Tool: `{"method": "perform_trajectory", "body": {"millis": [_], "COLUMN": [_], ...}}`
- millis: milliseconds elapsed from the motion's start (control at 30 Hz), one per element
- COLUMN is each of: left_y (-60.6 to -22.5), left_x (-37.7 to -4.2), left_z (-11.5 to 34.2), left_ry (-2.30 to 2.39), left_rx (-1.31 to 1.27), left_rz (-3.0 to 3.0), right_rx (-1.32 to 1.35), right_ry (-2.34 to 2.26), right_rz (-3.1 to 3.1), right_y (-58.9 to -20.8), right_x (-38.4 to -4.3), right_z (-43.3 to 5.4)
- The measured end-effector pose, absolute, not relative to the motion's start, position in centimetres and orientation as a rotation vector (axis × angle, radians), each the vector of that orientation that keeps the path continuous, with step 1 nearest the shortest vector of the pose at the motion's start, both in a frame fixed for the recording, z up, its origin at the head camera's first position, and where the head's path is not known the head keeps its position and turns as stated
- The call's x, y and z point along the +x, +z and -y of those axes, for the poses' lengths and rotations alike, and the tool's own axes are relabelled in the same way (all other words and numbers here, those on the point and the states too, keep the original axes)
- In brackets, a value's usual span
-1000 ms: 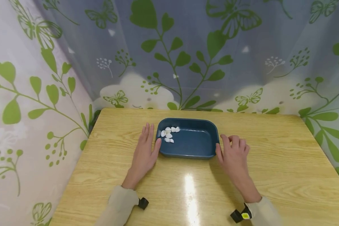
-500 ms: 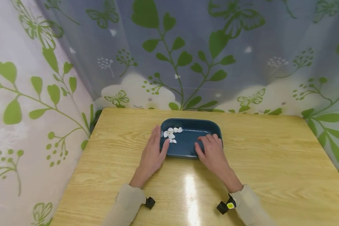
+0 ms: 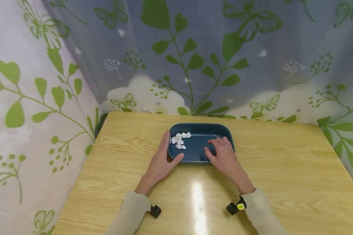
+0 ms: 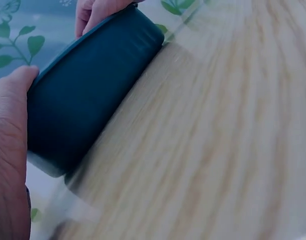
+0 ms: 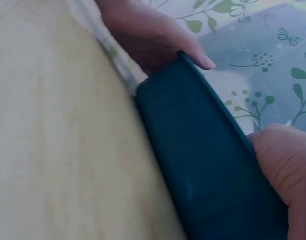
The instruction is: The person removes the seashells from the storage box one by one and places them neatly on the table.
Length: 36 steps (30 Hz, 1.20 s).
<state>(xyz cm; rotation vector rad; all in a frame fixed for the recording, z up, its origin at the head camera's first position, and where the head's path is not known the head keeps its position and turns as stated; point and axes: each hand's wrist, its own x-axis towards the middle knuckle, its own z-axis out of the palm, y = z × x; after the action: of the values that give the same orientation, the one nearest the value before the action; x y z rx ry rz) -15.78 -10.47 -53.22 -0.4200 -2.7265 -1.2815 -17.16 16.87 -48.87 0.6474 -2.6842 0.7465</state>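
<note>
One dark blue tray (image 3: 194, 148) lies on the wooden table (image 3: 276, 169), near its far edge, with a hand at either end. In the tray are small white pieces (image 3: 180, 142), about eight by eye; some touch or overlap, so the exact count cannot be told. All of them are at the tray's left end: two side by side toward the far wall, a tight bunch of about four in the middle, and two next to each other nearest the person. The left hand (image 3: 160, 165) is at the tray's left end, its four fingers nearly straight and close together along the outside wall, the thumb spread well away from them at the near rim. The right hand (image 3: 227, 159) reaches over the near right corner, its fingers bent over the tray's right part; thumb and forefinger are apart, with tray floor visible between them. Whether the right fingertips touch the floor cannot be told. There are two beige sleeves, the left sleeve (image 3: 130, 209) and the right sleeve (image 3: 262, 209), and two black blocks: the left block (image 3: 156, 211) and the right block (image 3: 231, 208), this one beside a yellow tag (image 3: 240, 206). Behind the table hangs cloth (image 3: 126, 42) printed with green leaves and butterflies.
</note>
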Motion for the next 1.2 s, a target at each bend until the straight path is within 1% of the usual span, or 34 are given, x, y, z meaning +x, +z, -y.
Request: {"method": "perform_trajectory", "body": {"millis": [167, 333, 567, 667, 967, 1200], "left_y": [-53.9, -54.2, -54.6, -54.7, -54.7, -54.8], "left_x": [-16.1, -16.5, -16.5, -16.5, -16.5, -16.5], "left_z": [10.8, 11.2, 11.4, 11.3, 11.2, 11.4], "left_ry": [-1.432, -1.561, -1.626, -1.651, -1.687, -1.693], "left_rx": [-0.457, -0.48, -0.499, -0.5, -0.525, -0.509], "left_rz": [2.667, 2.589, 2.55, 2.536, 2.512, 2.517], "right_rx": [0.722, 0.811, 0.708, 0.712, 0.921, 1.015], "right_ry": [0.665, 0.592, 0.492, 0.515, 0.638, 0.645], "right_rz": [2.771, 2.789, 2.911, 2.945, 2.995, 2.991], "right_y": [-48.2, -47.3, -47.1, -47.2, -48.4, -49.2], "right_x": [-18.0, -19.4, -20.9, -21.4, -22.1, -22.3], "right_z": [-16.7, -15.2, -12.6, -11.8, -10.8, -10.4]}}
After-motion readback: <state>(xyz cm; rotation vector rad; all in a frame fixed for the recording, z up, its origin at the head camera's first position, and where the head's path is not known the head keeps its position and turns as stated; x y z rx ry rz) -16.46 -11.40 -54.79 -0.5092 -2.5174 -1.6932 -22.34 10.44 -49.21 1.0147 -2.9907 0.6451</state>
